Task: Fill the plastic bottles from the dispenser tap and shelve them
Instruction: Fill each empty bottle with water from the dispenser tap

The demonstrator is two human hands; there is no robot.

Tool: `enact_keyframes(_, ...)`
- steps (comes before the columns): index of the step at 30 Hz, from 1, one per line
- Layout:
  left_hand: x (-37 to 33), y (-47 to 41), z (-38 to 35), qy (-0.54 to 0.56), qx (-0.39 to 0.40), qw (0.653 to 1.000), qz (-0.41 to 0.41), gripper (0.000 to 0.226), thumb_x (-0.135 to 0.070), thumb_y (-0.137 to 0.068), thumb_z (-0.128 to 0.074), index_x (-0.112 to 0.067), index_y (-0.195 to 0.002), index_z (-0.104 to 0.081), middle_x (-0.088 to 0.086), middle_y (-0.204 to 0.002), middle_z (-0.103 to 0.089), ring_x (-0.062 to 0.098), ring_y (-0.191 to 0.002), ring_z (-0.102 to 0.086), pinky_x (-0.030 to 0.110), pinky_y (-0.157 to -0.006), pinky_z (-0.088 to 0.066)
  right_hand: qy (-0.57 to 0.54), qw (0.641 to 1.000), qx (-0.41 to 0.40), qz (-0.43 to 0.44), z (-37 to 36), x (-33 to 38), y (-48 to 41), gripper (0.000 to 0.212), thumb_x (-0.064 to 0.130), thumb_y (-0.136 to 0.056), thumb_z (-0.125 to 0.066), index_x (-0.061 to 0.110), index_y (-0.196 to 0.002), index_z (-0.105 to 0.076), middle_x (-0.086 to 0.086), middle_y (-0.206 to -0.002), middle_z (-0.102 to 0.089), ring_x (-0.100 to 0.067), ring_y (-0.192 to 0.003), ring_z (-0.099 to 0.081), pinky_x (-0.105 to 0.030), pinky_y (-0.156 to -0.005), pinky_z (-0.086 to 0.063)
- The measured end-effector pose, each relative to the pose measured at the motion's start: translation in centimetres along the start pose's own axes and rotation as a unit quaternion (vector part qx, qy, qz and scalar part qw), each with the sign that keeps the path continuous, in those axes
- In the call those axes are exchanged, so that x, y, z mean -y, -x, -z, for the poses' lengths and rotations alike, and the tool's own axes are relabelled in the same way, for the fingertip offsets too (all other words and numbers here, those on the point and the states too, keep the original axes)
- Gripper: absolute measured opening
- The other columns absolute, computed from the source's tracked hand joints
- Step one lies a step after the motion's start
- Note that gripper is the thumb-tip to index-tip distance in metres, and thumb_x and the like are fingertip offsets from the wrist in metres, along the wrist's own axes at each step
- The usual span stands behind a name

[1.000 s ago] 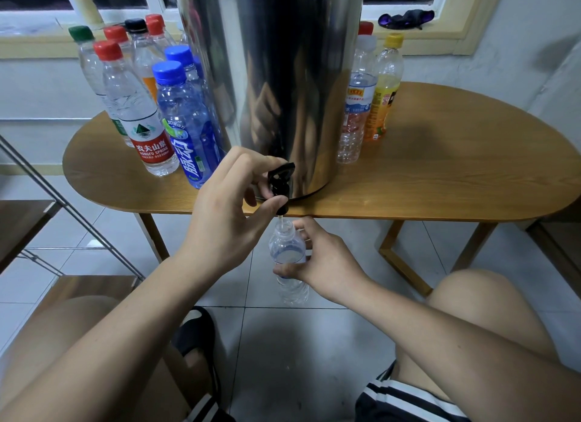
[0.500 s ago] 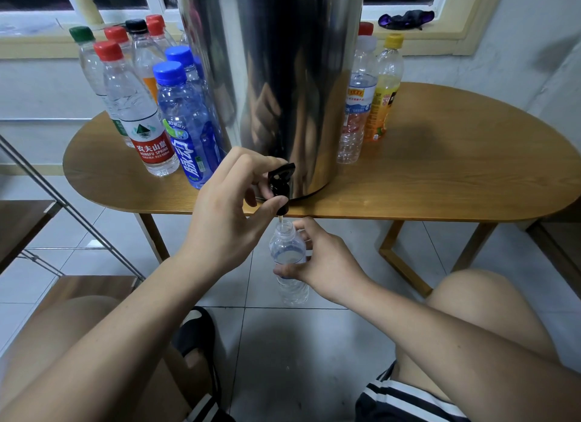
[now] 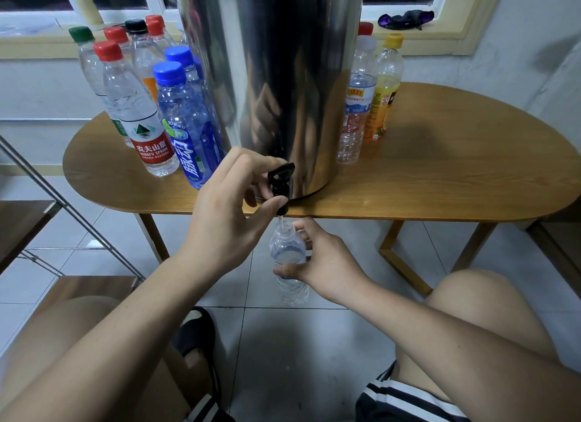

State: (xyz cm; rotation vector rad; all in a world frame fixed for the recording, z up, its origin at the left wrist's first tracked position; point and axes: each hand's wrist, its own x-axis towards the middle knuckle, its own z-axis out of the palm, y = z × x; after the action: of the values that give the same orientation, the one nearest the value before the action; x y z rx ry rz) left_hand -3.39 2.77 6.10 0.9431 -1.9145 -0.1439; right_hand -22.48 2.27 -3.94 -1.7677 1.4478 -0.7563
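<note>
Just below the near edge of the counter (image 3: 440, 182), your right hand (image 3: 323, 261) is gripping the open bottle (image 3: 287, 248) around its shoulder, holding it upright with its mouth directly under the tap (image 3: 279, 182) of the steel dispenser (image 3: 283, 75). Your left hand (image 3: 224, 223) is curling round the tap lever, thumb underneath. A thin stream seems to be running into the neck, though it is hard to make out. The bottle's long axis is lining up vertically with the spout, and your right hand, the nearer one, is deciding that alignment.
</note>
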Motion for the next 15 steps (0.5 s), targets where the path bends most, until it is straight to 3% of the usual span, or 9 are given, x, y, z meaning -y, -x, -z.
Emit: enact_keyframes(15,-0.07,-0.02,0.02,0.001,0.000,1.000,0.002,0.050,0.002,-0.089,-0.086,-0.012,-0.131,-0.065,0.004,-0.106,-0.058,0.018,-0.084,-0.066,0.033,-0.072,-0.053,0.002,1.000,0.000,0.001,0.00,0.11,0.05,0.069,0.047,-0.069,-0.098,0.042,-0.123,-0.055,0.017,-0.111,-0.072,-0.005,-0.102,-0.071,-0.039,-0.092,-0.060)
